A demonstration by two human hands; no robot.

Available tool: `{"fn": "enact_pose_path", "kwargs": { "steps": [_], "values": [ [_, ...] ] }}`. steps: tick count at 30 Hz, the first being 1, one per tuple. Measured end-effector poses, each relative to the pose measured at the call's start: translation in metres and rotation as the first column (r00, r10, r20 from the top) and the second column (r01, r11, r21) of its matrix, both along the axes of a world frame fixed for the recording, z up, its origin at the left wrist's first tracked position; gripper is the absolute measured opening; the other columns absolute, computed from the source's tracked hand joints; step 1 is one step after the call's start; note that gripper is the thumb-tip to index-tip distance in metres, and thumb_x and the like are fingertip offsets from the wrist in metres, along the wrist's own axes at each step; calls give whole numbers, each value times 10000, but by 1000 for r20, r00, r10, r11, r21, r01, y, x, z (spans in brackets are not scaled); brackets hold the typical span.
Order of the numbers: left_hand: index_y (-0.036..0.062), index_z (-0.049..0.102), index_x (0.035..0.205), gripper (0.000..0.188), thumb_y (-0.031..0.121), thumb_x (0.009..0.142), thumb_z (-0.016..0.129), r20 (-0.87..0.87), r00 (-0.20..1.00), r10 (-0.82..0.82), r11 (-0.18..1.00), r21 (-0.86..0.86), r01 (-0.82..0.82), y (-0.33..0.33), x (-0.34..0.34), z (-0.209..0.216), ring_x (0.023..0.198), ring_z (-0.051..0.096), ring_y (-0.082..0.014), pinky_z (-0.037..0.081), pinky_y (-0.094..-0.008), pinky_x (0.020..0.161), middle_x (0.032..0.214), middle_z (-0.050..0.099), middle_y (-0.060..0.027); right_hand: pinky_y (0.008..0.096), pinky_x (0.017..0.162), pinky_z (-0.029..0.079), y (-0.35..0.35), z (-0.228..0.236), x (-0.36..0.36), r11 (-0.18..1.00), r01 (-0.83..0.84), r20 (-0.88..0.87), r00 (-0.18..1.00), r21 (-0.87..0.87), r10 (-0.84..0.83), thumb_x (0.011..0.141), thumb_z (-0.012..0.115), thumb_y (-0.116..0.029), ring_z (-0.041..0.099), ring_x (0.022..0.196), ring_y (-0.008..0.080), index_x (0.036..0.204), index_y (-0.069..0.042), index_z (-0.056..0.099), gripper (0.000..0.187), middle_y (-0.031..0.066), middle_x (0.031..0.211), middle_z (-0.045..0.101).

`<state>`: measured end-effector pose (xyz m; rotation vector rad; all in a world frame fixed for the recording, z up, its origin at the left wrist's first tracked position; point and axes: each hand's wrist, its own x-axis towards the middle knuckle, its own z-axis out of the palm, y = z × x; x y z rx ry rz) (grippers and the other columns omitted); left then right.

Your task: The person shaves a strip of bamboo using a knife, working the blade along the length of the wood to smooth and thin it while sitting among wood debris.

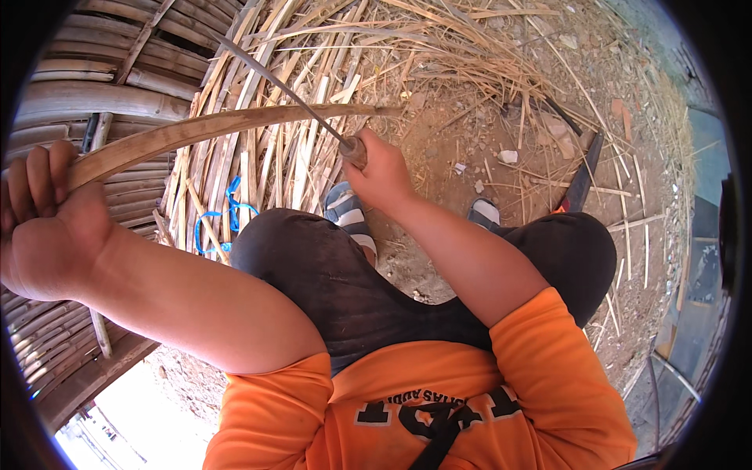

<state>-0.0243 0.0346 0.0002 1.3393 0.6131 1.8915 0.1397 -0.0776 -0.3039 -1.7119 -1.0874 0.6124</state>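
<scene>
At the far left, my left hand (pixel 63 223) is closed round one end of a long, flat bamboo strip (pixel 196 133). The strip reaches rightward across the view, its far end past my other hand. My right hand (pixel 380 172) grips a knife (pixel 270 77) by its short round handle. The long, narrow blade points up and to the left, seen nearly edge-on. It crosses the strip near the handle; whether the two touch I cannot tell.
Many split bamboo strips (pixel 294 157) lie heaped ahead and left, with blue cord (pixel 233 205) beside my knee. Slatted bamboo (pixel 102 102) borders the left. A dark, long tool with an orange part (pixel 583 176) lies right. Bamboo scraps litter the dirt floor around my sandals (pixel 348 211).
</scene>
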Motion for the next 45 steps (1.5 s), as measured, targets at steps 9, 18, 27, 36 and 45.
{"fn": "enact_pose_path", "kwargs": {
  "steps": [9, 18, 27, 36, 45],
  "values": [
    [168, 235, 594, 328, 130, 717, 537, 92, 970, -225, 972, -47, 230, 26, -38, -7, 496, 149, -136, 190, -298, 510, 586, 144, 8, 488, 804, 530, -60, -117, 51, 745, 185, 208, 976, -641, -63, 778, 640, -148, 670, 929, 433, 1069, -10, 627, 322, 248, 936, 695],
    [157, 258, 595, 330, 152, 720, 563, 14, 974, 226, 974, -12, -226, -10, 23, -1, 495, 162, -133, 187, -295, 508, 596, 165, 12, 478, 750, 519, -16, -41, 18, 969, 48, 45, 998, -242, -38, 789, 683, -171, 653, 883, 447, 1052, -23, 611, 310, 253, 885, 670],
    [163, 240, 588, 335, 171, 721, 547, 99, 993, 68, 996, -72, -61, -1, 0, -2, 497, 160, -127, 180, -294, 500, 585, 153, 14, 478, 775, 529, -48, -117, 52, 718, 174, 207, 978, -674, -43, 787, 696, -137, 680, 947, 416, 1083, -3, 606, 337, 258, 994, 690],
    [163, 249, 588, 320, 168, 721, 540, 53, 967, -249, 968, -23, 251, 18, -28, -2, 500, 177, -119, 188, -287, 506, 589, 156, 18, 468, 798, 525, -22, -69, 36, 871, 53, -249, 948, -489, -197, 772, 679, -127, 671, 926, 415, 1121, -13, 607, 374, 237, 982, 691],
    [147, 255, 601, 307, 143, 745, 526, 31, 965, 260, 963, -74, -257, -17, 32, 0, 507, 165, -136, 180, -297, 500, 606, 153, 2, 491, 788, 520, -36, -94, 31, 800, 150, 147, 986, -581, -79, 789, 688, -154, 663, 927, 438, 1017, 3, 604, 289, 267, 943, 680]
  ]
}}
